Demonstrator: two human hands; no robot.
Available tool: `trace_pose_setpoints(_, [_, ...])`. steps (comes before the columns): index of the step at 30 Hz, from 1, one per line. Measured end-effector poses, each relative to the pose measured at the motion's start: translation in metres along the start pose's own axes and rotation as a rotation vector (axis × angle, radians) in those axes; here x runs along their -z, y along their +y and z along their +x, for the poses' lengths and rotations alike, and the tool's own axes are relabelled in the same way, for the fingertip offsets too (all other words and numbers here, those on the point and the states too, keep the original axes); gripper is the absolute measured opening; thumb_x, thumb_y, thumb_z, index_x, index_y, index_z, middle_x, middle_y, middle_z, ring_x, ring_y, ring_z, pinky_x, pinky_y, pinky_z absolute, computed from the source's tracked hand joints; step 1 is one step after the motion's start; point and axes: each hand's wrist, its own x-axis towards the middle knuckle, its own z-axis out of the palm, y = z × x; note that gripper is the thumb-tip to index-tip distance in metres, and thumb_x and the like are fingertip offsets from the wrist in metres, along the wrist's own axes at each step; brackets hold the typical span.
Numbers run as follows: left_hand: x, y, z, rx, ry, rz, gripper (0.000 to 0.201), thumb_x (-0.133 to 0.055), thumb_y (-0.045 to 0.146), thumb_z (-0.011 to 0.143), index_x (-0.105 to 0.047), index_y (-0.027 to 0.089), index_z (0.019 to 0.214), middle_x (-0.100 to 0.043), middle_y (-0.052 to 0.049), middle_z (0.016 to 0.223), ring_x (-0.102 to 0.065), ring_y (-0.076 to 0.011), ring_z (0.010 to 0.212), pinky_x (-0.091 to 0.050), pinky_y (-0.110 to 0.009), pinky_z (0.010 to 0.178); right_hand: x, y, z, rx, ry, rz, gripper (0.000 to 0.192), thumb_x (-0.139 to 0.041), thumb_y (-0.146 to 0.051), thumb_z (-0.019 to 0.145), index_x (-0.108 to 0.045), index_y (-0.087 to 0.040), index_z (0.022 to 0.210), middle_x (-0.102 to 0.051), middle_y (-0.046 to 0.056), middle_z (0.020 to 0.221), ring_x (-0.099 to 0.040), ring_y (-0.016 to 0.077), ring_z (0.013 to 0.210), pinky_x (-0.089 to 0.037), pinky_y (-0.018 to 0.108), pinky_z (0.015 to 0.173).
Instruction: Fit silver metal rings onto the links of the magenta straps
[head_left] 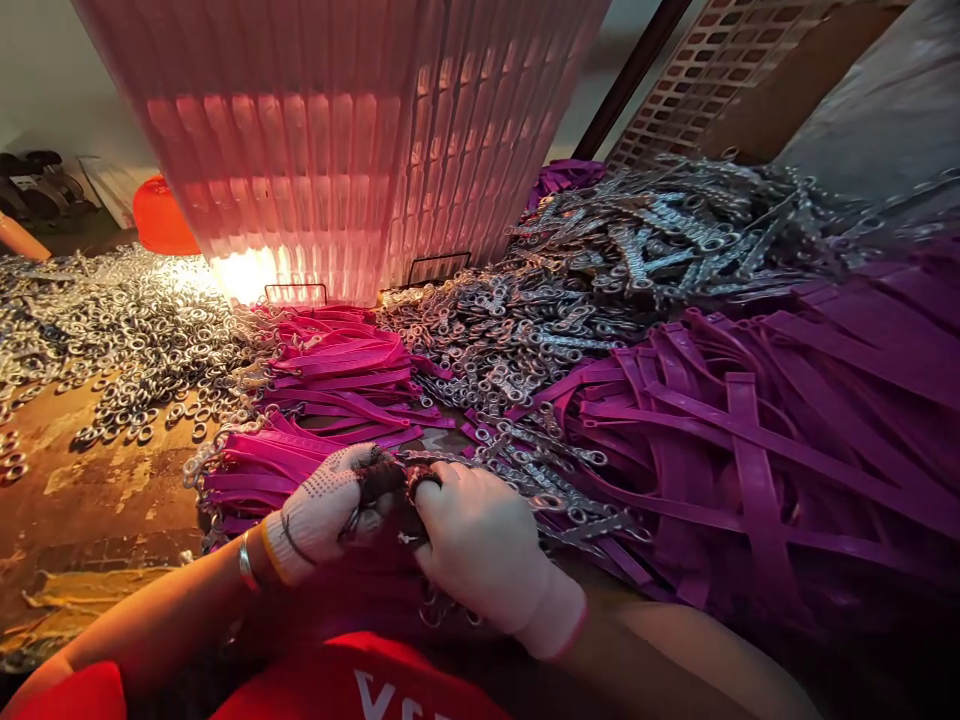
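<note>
My left hand (330,510), in a white dotted glove with dark fingertips, is closed at the front of the workbench. Close against it, my right hand (484,545) in a plain white glove is also closed, its fingertips meeting those of the left. Whatever they pinch is mostly hidden by the dark fingertips; a small bit of shiny metal (409,539) shows between them. A few metal rings (439,610) show dimly below the hands. Just beyond my left hand lie bundles of magenta straps (259,470) with metal rings at their ends.
Loose metal rings (142,330) cover the left of the bench (90,470). Metal link strips (675,225) are heaped at the back right, with purple straps (750,440) piled at the right. A ribbed translucent panel (315,150) stands behind, beside an orange lamp (159,215).
</note>
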Motion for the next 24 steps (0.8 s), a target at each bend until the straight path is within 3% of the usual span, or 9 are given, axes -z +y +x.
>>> trace_pose_setpoints(3, [0.01, 0.012, 0.02, -0.035, -0.049, 0.169, 0.021, -0.058, 0.036, 0.084, -0.055, 0.016, 0.078, -0.051, 0.005, 0.055, -0.037, -0.0044, 0.037, -0.027, -0.016, 0.035, -0.01, 0.011, 0.006, -0.1, -0.012, 0.192, 0.017, -0.049, -0.014, 0.076, -0.065, -0.017, 0.081, -0.067, 0.008, 0.075, -0.056, 0.018, 0.066, -0.036, 0.026, 0.06])
trace_pose_setpoints(6, [0.033, 0.041, 0.061, -0.259, -0.073, 0.797, 0.022, -0.05, 0.025, 0.088, -0.067, 0.014, 0.098, -0.07, -0.004, 0.08, -0.061, -0.0108, 0.058, -0.047, -0.019, 0.05, -0.019, 0.029, 0.008, -0.216, 0.026, 0.399, 0.019, -0.044, -0.013, 0.08, -0.06, -0.02, 0.072, -0.064, 0.004, 0.066, -0.051, 0.0158, 0.06, -0.033, 0.025, 0.056])
trace_pose_setpoints(8, [0.052, 0.067, 0.097, -0.522, 0.111, 1.374, 0.028, -0.05, 0.021, 0.089, -0.069, 0.015, 0.108, -0.072, -0.008, 0.105, -0.067, -0.0163, 0.09, -0.055, -0.025, 0.076, -0.022, 0.04, 0.008, -0.237, 0.076, 0.49, 0.019, -0.044, -0.014, 0.08, -0.057, -0.021, 0.068, -0.063, 0.003, 0.064, -0.049, 0.0154, 0.059, -0.032, 0.025, 0.055])
trace_pose_setpoints(9, [0.061, 0.081, 0.116, -0.538, 0.162, 1.461, 0.032, -0.051, 0.017, 0.087, -0.068, 0.014, 0.114, -0.07, -0.01, 0.116, -0.065, -0.0204, 0.104, -0.053, -0.03, 0.089, -0.021, 0.044, 0.007, -0.233, 0.088, 0.524, 0.018, -0.044, -0.014, 0.079, -0.056, -0.021, 0.067, -0.063, 0.002, 0.064, -0.049, 0.0154, 0.059, -0.032, 0.025, 0.055])
trace_pose_setpoints(12, [0.081, 0.117, 0.166, -0.527, 0.214, 1.59, 0.045, -0.053, 0.008, 0.083, -0.063, 0.015, 0.126, -0.064, -0.01, 0.129, -0.058, -0.0238, 0.12, -0.045, -0.035, 0.104, -0.018, 0.048, 0.006, -0.218, 0.064, 0.573, 0.017, -0.046, -0.013, 0.077, -0.053, -0.022, 0.064, -0.063, 0.003, 0.064, -0.049, 0.0154, 0.059, -0.031, 0.026, 0.055])
trace_pose_setpoints(15, [0.089, 0.139, 0.204, -0.449, 0.227, 1.643, 0.042, -0.054, 0.007, 0.084, -0.067, 0.017, 0.122, -0.069, -0.007, 0.121, -0.062, -0.022, 0.114, -0.045, -0.032, 0.103, -0.015, 0.047, 0.005, -0.222, 0.02, 0.581, 0.018, -0.045, -0.012, 0.075, -0.057, -0.021, 0.065, -0.065, 0.004, 0.066, -0.052, 0.0158, 0.059, -0.033, 0.026, 0.056])
trace_pose_setpoints(19, [0.085, 0.146, 0.235, -0.327, 0.25, 1.588, 0.025, -0.06, 0.021, 0.091, -0.066, 0.014, 0.114, -0.068, -0.01, 0.113, -0.064, -0.0223, 0.105, -0.05, -0.042, 0.096, -0.019, 0.046, 0.005, -0.208, -0.021, 0.604, 0.022, -0.045, -0.012, 0.076, -0.065, -0.021, 0.074, -0.069, 0.006, 0.073, -0.058, 0.0177, 0.066, -0.038, 0.026, 0.061])
trace_pose_setpoints(24, [0.076, 0.138, 0.237, -0.362, 0.335, 1.319, 0.037, -0.059, 0.036, 0.093, -0.058, 0.014, 0.123, -0.059, -0.01, 0.122, -0.061, -0.0234, 0.105, -0.054, -0.043, 0.088, -0.03, 0.054, 0.006, -0.2, -0.07, 0.64, 0.027, -0.043, -0.019, 0.079, -0.07, -0.02, 0.084, -0.072, 0.007, 0.079, -0.063, 0.0201, 0.072, -0.043, 0.026, 0.065])
